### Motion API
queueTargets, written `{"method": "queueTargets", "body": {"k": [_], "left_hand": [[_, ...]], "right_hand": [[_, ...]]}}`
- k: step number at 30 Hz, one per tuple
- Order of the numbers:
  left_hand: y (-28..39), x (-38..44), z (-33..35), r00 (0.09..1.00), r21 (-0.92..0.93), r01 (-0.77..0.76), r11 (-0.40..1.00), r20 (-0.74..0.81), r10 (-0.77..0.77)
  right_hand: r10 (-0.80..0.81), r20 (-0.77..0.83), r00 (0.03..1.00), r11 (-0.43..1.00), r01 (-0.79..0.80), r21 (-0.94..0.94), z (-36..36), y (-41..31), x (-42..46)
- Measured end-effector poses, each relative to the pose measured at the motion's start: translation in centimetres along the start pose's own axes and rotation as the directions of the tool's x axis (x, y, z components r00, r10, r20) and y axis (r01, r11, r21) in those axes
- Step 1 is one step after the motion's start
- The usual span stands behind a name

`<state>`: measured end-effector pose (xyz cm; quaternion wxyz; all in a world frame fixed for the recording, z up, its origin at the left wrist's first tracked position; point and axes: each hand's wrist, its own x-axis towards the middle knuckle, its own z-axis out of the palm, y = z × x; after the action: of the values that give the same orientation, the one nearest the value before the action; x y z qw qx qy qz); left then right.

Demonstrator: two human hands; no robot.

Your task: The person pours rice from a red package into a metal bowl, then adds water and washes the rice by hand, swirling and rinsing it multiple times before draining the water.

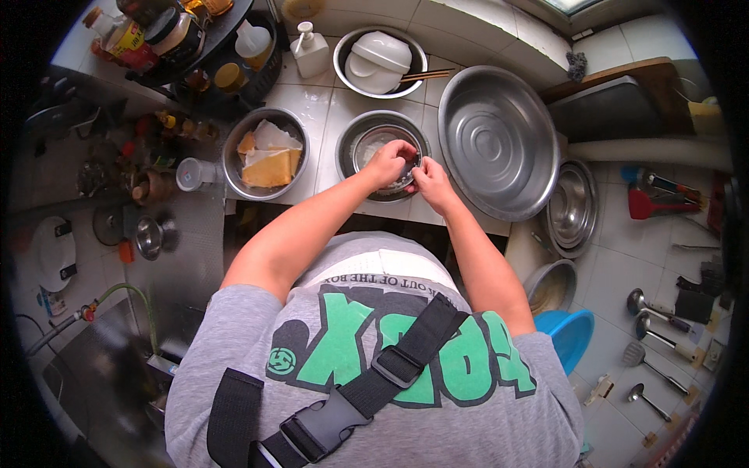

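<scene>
Both my hands are over a round steel bowl (345,146) on the white tiled counter. A smaller metal rim shows inside it, with some pale matter (374,146) at the bottom. My left hand (391,164) reaches over the bowl with curled fingers; whether it holds anything is unclear. At the bowl's right edge is my right hand (432,181), thumb and fingers drawn together near small white bits; what lies between them is too small to tell. Left of the hands, another steel bowl (228,169) holds yellow-orange pieces (267,169) and white sheet-like pieces.
A large steel basin (497,143) stands close on the right. Behind is a bowl (339,67) with white dishes (383,55) and chopsticks (430,75), beside a white pump bottle (310,50). A lidded plastic tub (190,174) stands at the left, near condiment racks.
</scene>
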<state>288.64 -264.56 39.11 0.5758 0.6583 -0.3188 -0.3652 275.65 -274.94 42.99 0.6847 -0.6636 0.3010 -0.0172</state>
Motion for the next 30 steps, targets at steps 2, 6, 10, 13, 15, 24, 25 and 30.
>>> {"method": "queueTargets", "body": {"k": [2, 6, 10, 13, 15, 24, 25, 30], "left_hand": [[0.6, -0.3, -1.0, 0.971, 0.025, 0.111, 0.993, 0.211, -0.114], [2.3, -1.1, -2.1, 0.976, 0.318, -0.008, 0.948, 0.208, -0.061], [2.1, -0.7, -1.5, 0.955, 0.206, -0.282, 0.937, -0.032, 0.295], [2.7, -1.3, -0.8, 0.976, 0.181, -0.213, 0.96, 0.089, 0.2], [2.5, -1.1, -1.2, 0.958, 0.224, -0.243, 0.944, 0.206, 0.198], [3.5, -3.0, -2.5, 0.92, 0.823, -0.247, 0.511, 0.033, 0.391], [3.3, -3.2, -2.4, 0.888, 0.862, -0.253, 0.439, 0.028, 0.458], [2.3, -3.2, -2.7, 0.97, 0.831, -0.194, 0.522, 0.243, -0.026]], "right_hand": [[-0.009, 0.002, 1.0, 1.0, 0.009, -0.025, 0.0, -0.4, -0.3], [-0.007, -0.017, 1.0, 0.997, 0.006, -0.078, -0.2, -0.4, -0.5], [0.028, -0.026, 0.999, 0.999, -0.029, -0.038, 0.5, -1.0, -0.6], [0.021, -0.018, 1.0, 0.998, -0.022, -0.05, 0.3, -1.0, -0.5], [0.006, -0.009, 1.0, 0.996, -0.007, -0.09, 0.0, -0.8, -0.4], [-0.359, -0.112, 0.926, 0.722, 0.2, -0.662, 0.9, -2.2, -0.8], [-0.437, -0.109, 0.893, 0.672, 0.244, -0.699, 0.9, -2.1, -0.7], [-0.589, -0.064, 0.806, 0.53, 0.325, -0.784, 1.8, -2.3, -0.7]]}}
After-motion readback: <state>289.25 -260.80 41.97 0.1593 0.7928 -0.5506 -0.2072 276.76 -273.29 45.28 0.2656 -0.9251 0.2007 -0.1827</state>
